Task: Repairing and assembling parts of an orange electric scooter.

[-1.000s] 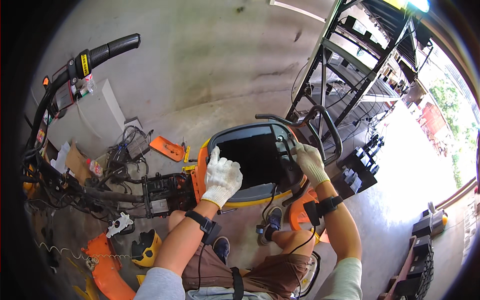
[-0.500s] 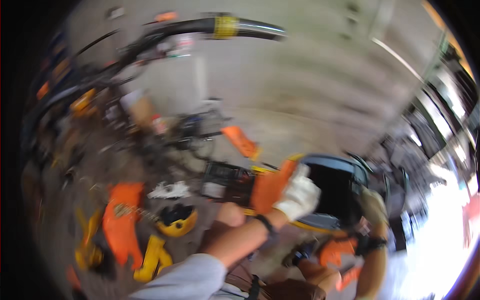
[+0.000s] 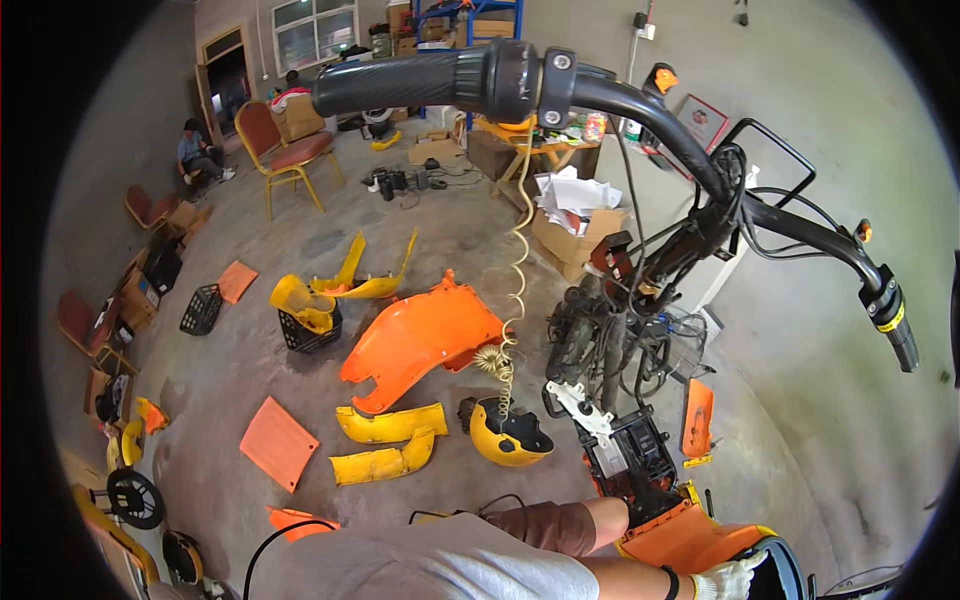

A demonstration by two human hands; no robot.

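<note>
My left hand, in a white work glove with a black band on the wrist, is at the lower right. Its fingers close over the near side of a grey-rimmed black storage bin, set in the orange body panel of a stripped scooter. The lower edge of the picture cuts off part of the hand and bin. My right hand is out of the picture. In front of the bin is the scooter's bare frame with a black battery tray. Above it rises the black handlebar.
On the floor to the left lie a large orange fairing, yellow curved panels, a flat orange panel and a yellow headlight shell on a coiled cable. Farther off are a carton of papers, a red chair and a crouching person.
The view has swung left and up, so the bin and my left hand now sit at the lower right. My right hand, earlier at the bin's far side, has left the picture.
</note>
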